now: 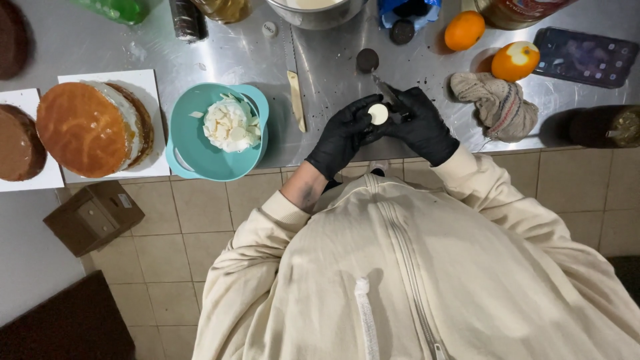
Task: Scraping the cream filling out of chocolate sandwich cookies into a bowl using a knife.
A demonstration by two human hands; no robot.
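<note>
Both my hands wear black gloves and meet over the front edge of the steel counter (333, 80). My left hand (343, 135) pinches a round sandwich-cookie half (378, 114) with its white cream side up. My right hand (421, 124) grips a small knife (385, 89) whose blade points up and away, just above the cream. A dark cookie half (367, 60) lies on the counter behind the knife tip. Left of my hands a teal bowl (193, 150) holds a heap of white cream pieces (231, 125).
A layered sponge cake (90, 128) sits on a white board at left, a brown cake (17, 143) beside it. A long bread knife (295, 87), two oranges (465, 30), a crumpled cloth (497, 103), a phone (583, 57) and a metal bowl (317, 15) lie on the counter. A cardboard box (93, 217) rests on the tiled floor.
</note>
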